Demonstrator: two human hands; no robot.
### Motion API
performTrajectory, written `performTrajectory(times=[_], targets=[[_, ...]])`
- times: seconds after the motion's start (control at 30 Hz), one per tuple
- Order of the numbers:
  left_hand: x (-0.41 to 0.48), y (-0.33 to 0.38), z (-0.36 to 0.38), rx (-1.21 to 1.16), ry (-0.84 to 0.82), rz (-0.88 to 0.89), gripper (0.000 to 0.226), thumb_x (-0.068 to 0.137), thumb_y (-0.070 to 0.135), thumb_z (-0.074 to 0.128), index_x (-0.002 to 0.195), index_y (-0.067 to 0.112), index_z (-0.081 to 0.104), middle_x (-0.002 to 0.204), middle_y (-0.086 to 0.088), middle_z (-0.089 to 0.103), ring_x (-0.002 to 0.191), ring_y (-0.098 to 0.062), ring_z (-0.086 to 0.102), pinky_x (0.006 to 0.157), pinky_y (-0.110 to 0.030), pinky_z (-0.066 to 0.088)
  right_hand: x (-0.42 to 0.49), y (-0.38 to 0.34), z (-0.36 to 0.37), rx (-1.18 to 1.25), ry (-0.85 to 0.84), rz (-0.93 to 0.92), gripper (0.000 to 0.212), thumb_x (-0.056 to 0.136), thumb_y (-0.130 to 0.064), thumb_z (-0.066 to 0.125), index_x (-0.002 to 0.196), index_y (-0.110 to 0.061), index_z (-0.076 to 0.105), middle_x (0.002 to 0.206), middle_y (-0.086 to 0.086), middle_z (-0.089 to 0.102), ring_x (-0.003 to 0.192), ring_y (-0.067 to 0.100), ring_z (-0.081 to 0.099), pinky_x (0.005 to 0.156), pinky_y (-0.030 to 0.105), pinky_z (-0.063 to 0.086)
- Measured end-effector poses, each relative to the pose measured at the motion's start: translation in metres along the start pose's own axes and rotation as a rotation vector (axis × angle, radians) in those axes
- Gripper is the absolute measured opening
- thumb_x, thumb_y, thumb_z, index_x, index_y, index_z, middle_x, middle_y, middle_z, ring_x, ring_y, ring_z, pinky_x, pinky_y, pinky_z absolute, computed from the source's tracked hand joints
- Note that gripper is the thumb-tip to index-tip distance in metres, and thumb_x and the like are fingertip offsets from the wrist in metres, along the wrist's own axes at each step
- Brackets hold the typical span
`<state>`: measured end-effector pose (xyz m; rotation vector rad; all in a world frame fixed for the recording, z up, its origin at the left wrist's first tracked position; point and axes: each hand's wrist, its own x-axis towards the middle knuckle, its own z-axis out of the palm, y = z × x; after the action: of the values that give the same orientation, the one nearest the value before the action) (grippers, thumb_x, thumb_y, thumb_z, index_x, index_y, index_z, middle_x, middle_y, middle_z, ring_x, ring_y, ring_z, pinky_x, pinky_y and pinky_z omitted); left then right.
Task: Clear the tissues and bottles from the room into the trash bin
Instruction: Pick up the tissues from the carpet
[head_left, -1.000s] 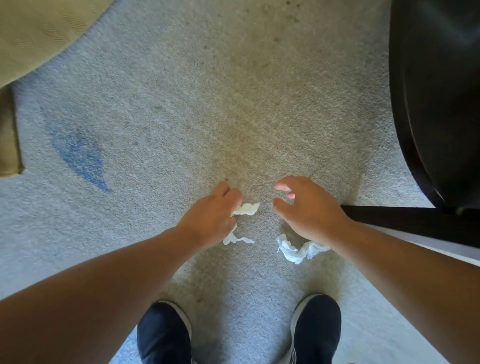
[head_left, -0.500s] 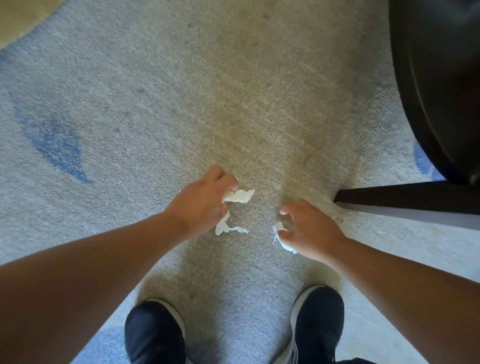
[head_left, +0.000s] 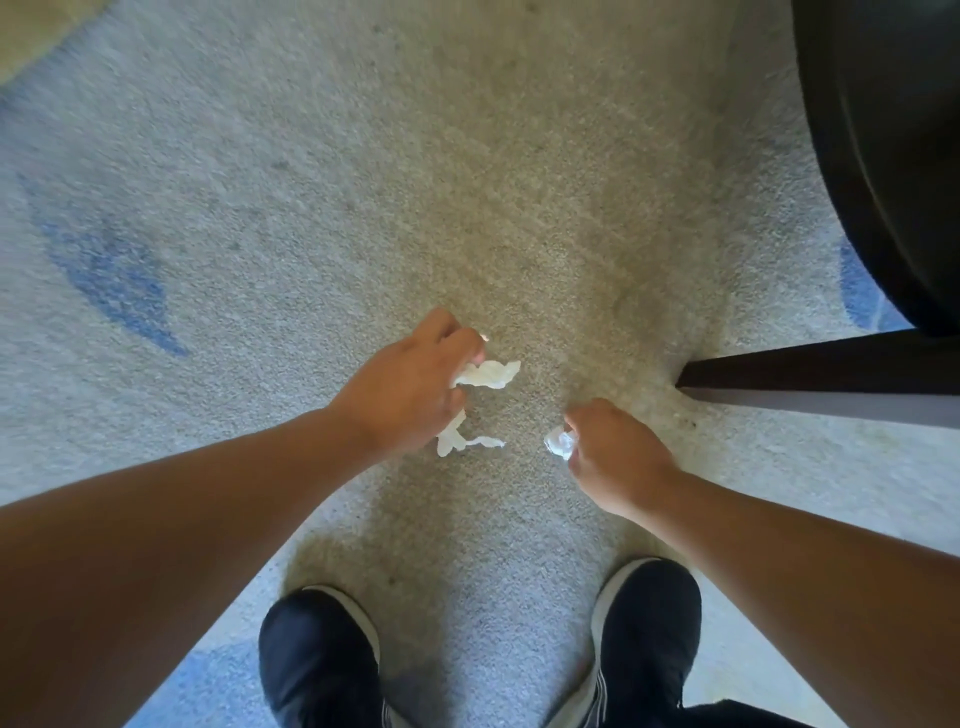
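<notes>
My left hand (head_left: 410, 392) is closed around a white crumpled tissue (head_left: 488, 374) low over the grey carpet; tissue pieces stick out above and below the fingers, the lower piece (head_left: 457, 442) trailing toward the carpet. To its right, my right hand (head_left: 615, 454) is closed around a second white tissue (head_left: 560, 444), with only a small wad showing at the fingertips. Both hands are near the floor in front of my shoes. No bottle and no trash bin are in view.
A dark round table top (head_left: 883, 156) fills the upper right, and its dark leg (head_left: 810, 371) reaches the carpet just right of my right hand. My two black shoes (head_left: 322, 665) (head_left: 649, 634) stand below. Blue patches (head_left: 114, 280) mark the carpet at left.
My right hand moved back toward me, came down on the second tissue and closed on it, gathering it into a small wad. My left hand kept its grip on the first tissue.
</notes>
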<state>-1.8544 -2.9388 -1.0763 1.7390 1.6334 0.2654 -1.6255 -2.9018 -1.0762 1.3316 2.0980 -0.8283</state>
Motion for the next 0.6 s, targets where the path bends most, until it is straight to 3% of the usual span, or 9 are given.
performTrajectory(times=[0.13, 0.2, 0.3, 0.37, 0.47, 0.6], targets=[[0.001, -0.003, -0.015, 0.000, 0.075, -0.090, 0.026, 0.084, 0.014, 0.054, 0.109, 0.021, 0.050, 0.108, 0.006, 0.041, 0.068, -0.013, 0.050, 0.054, -0.022, 0.034, 0.010, -0.028, -0.016, 0.115, 0.082, -0.111, 0.026, 0.090, -0.003, 0.050, 0.079, -0.022, 0.037, 0.080, 0.000, 0.053, 0.059, 0.011, 0.048, 0.049, 0.024, 0.035], [-0.001, -0.007, -0.021, 0.015, 0.110, -0.123, 0.024, 0.085, 0.012, 0.053, 0.106, 0.020, 0.050, 0.102, 0.008, 0.040, 0.070, -0.015, 0.050, 0.054, -0.023, 0.033, 0.015, -0.045, -0.021, 0.187, 0.115, -0.169, 0.018, 0.091, -0.004, 0.049, 0.090, -0.021, 0.046, 0.085, 0.001, 0.054, 0.058, 0.010, 0.048, 0.047, 0.025, 0.034], [-0.006, -0.016, -0.029, 0.040, 0.136, -0.146, 0.020, 0.085, 0.011, 0.053, 0.100, 0.022, 0.047, 0.092, 0.009, 0.040, 0.070, -0.016, 0.046, 0.053, -0.023, 0.029, 0.022, -0.068, -0.021, 0.233, 0.101, -0.246, 0.033, 0.092, -0.006, 0.050, 0.120, -0.023, 0.052, 0.105, 0.001, 0.050, 0.073, 0.014, 0.054, 0.057, 0.027, 0.044], [-0.011, -0.022, -0.032, 0.044, 0.146, -0.164, 0.018, 0.086, 0.012, 0.052, 0.097, 0.023, 0.046, 0.088, 0.007, 0.042, 0.069, -0.017, 0.046, 0.053, -0.025, 0.029, 0.027, -0.081, -0.017, 0.251, 0.093, -0.291, 0.037, 0.092, -0.006, 0.048, 0.123, -0.026, 0.054, 0.107, -0.003, 0.046, 0.079, 0.013, 0.051, 0.060, 0.022, 0.040], [-0.016, -0.029, -0.036, 0.040, 0.164, -0.176, 0.016, 0.085, 0.012, 0.051, 0.093, 0.024, 0.044, 0.086, 0.007, 0.044, 0.066, -0.017, 0.046, 0.051, -0.027, 0.030, 0.031, -0.094, -0.008, 0.208, 0.072, -0.356, 0.033, 0.091, -0.015, 0.051, 0.122, -0.026, 0.054, 0.111, 0.001, 0.045, 0.096, 0.018, 0.049, 0.071, 0.027, 0.043], [-0.024, -0.039, -0.038, 0.039, 0.166, -0.185, 0.022, 0.086, 0.013, 0.050, 0.089, 0.031, 0.037, 0.083, 0.009, 0.040, 0.062, -0.012, 0.043, 0.049, -0.026, 0.027, 0.033, -0.103, 0.008, 0.006, 0.010, -0.413, 0.049, 0.087, -0.035, 0.058, 0.133, -0.030, 0.040, 0.123, 0.002, 0.033, 0.111, 0.021, 0.034, 0.078, 0.031, 0.043]])
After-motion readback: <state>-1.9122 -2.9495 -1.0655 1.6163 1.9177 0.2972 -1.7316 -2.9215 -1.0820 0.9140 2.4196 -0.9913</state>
